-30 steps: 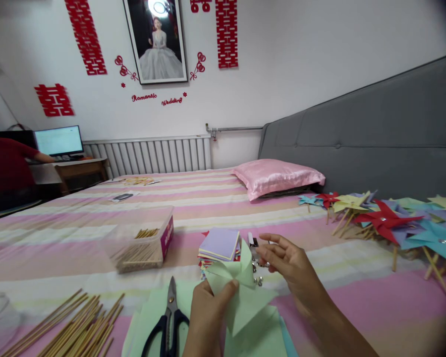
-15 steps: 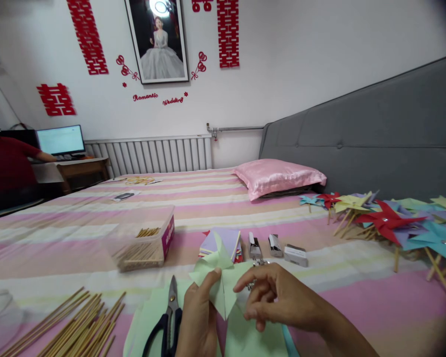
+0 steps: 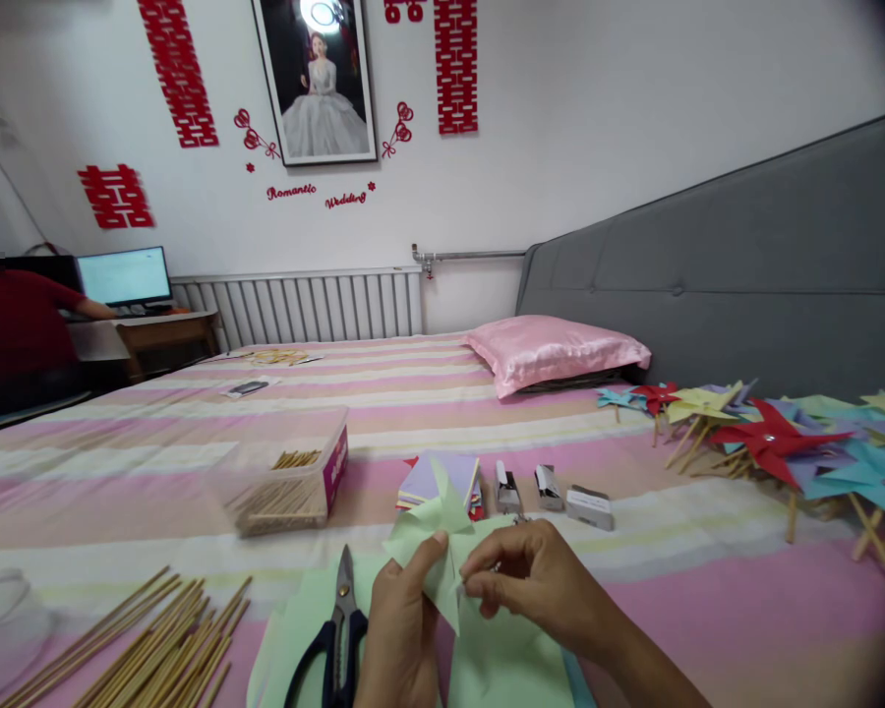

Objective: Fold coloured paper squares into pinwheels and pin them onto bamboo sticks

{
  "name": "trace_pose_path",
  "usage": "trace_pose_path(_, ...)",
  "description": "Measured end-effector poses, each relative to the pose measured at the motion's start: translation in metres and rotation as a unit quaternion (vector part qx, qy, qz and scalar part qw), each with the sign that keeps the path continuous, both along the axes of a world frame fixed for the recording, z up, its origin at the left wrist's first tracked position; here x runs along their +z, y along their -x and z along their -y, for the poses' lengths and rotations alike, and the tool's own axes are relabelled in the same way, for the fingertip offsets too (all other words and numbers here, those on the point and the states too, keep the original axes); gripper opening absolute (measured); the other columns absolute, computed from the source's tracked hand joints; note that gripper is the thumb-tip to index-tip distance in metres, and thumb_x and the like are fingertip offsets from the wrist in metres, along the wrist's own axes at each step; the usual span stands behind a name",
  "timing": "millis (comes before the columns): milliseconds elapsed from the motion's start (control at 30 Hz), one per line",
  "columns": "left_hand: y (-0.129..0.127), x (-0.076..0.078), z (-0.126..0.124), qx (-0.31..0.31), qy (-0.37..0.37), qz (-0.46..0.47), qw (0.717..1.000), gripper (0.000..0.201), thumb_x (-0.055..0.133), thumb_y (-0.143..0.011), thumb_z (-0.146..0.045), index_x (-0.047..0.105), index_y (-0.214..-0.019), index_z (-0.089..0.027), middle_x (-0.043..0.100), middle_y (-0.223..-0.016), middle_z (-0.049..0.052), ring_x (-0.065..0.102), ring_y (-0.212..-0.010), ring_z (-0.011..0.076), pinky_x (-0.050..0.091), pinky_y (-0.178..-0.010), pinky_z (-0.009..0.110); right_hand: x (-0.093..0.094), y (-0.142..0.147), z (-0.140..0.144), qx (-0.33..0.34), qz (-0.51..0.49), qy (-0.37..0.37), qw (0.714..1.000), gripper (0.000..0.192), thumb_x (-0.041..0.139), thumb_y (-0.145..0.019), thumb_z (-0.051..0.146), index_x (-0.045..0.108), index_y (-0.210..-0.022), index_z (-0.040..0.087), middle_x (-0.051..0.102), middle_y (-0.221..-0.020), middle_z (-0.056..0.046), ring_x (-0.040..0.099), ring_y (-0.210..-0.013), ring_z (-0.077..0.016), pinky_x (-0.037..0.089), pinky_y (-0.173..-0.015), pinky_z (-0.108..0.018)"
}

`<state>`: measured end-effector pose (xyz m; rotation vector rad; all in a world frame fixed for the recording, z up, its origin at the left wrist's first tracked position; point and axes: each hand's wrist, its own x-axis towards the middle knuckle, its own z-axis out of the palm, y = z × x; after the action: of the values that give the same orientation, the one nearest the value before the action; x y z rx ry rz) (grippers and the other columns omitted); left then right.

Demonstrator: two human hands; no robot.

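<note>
Left hand (image 3: 402, 629) pinching a light green folded paper pinwheel (image 3: 437, 546) from below, thumb up against its centre. Right hand (image 3: 535, 580) fingertips closed on the same centre from the right; whether something small sits between them, cannot tell. Pinwheel held low in front, above green paper sheets (image 3: 501, 659) on the striped bed (image 3: 428, 393). Scissors (image 3: 337, 639) just left of left hand. Wooden sticks (image 3: 147, 654) far left. Stack of coloured paper squares (image 3: 442, 477) behind the pinwheel, staplers (image 3: 542, 487) beside it. Finished pinwheels (image 3: 774, 438) well right. Plastic box (image 3: 287, 482) with sticks behind.
</note>
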<state>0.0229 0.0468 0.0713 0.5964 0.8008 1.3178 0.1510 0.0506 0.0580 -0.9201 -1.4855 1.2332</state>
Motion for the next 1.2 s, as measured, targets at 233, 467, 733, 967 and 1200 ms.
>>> trace_pose_path(233, -0.004, 0.0, 0.0, 0.045, -0.018, -0.013, 0.999, 0.008, 0.067, -0.058, -0.01, 0.063, -0.065, -0.013, 0.064, -0.054, 0.001, 0.058, -0.05, 0.012, 0.042, -0.048, 0.019, 0.0, 0.005, -0.001, -0.054, -0.019, -0.005, 0.998, 0.012, 0.072, -0.063, 0.025, 0.068, -0.066, 0.013, 0.06, -0.051, 0.002, 0.06, -0.045, -0.0093, 0.036, -0.04, -0.013)
trace_pose_path(467, -0.005, -0.002, 0.0, 0.063, -0.038, -0.054, 0.996, 0.011, 0.07, -0.058, -0.016, 0.065, -0.066, -0.012, 0.063, -0.052, 0.0, 0.055, -0.047, 0.0112, 0.04, -0.046, 0.019, 0.006, 0.006, 0.002, -0.096, -0.02, 0.024, 0.995, 0.022, 0.07, -0.064, 0.033, 0.065, -0.064, 0.012, 0.062, -0.055, -0.001, 0.06, -0.048, -0.0113, 0.035, -0.041, -0.016)
trace_pose_path(733, -0.006, -0.005, 0.0, 0.1, -0.063, -0.124, 0.985, 0.02, 0.071, -0.059, -0.026, 0.066, -0.07, -0.011, 0.065, -0.058, 0.001, 0.056, -0.055, 0.013, 0.042, -0.054, 0.021, 0.002, 0.009, 0.001, -0.134, -0.021, 0.04, 0.99, 0.026, 0.066, -0.067, 0.038, 0.06, -0.064, 0.012, 0.062, -0.051, -0.001, 0.054, -0.043, -0.0092, 0.032, -0.04, -0.016)
trace_pose_path(967, -0.006, -0.007, -0.002, 0.085, -0.081, -0.149, 0.982, 0.019, 0.07, -0.06, -0.025, 0.066, -0.073, -0.011, 0.063, -0.059, 0.0, 0.054, -0.059, 0.0123, 0.04, -0.056, 0.02, -0.001, 0.01, -0.001, -0.162, -0.033, 0.048, 0.985, 0.028, 0.067, -0.064, 0.039, 0.056, -0.061, 0.013, 0.059, -0.045, 0.0, 0.049, -0.04, -0.0082, 0.03, -0.038, -0.016)
trace_pose_path(1200, -0.007, -0.005, -0.002, 0.083, -0.078, -0.162, 0.98, 0.017, 0.072, -0.058, -0.023, 0.068, -0.069, -0.011, 0.064, -0.057, 0.0, 0.055, -0.06, 0.0134, 0.04, -0.056, 0.02, -0.002, 0.011, -0.001, -0.178, -0.041, 0.059, 0.981, 0.03, 0.067, -0.063, 0.04, 0.055, -0.06, 0.014, 0.057, -0.042, 0.001, 0.046, -0.038, -0.0075, 0.028, -0.038, -0.016)
